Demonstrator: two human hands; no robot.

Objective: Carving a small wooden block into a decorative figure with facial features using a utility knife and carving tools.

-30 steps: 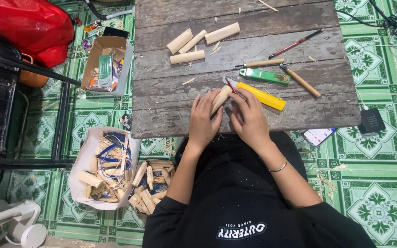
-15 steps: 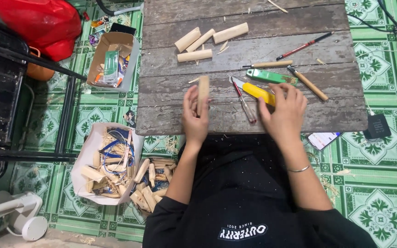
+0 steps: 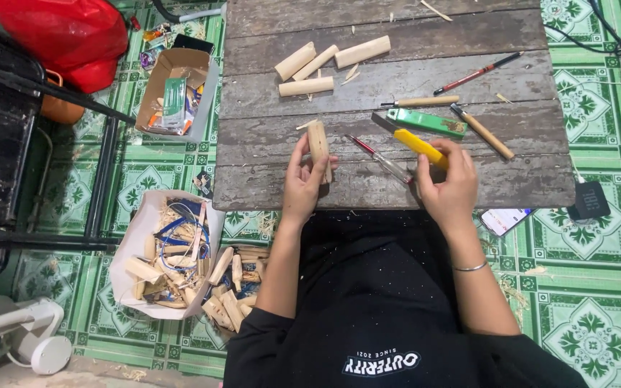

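I sit at a low table of weathered planks [image 3: 512, 183]. My left hand [image 3: 303, 179] grips a short pale wooden piece [image 3: 318, 141], held upright over the near planks. My right hand [image 3: 448, 185] closes around the yellow handle of a utility knife [image 3: 412, 141], its blade end pointing up and left. A thin red-tipped tool [image 3: 381, 159] lies on the table between my hands. A green utility knife [image 3: 427, 123] rests just beyond the yellow one.
Several cut wooden pieces [image 3: 328, 63] lie at the far left of the table, with wooden-handled tools [image 3: 484, 132] and a red pencil [image 3: 477, 73] to the right. On the tiled floor: a cardboard box [image 3: 180, 92], a bag of wood offcuts [image 3: 174, 259], a phone [image 3: 506, 219], a red bag [image 3: 59, 36].
My hands have separated. The left one stood the wooden piece upright, and the right one moved right and took hold of the yellow knife. The thin tool was laid on the table.
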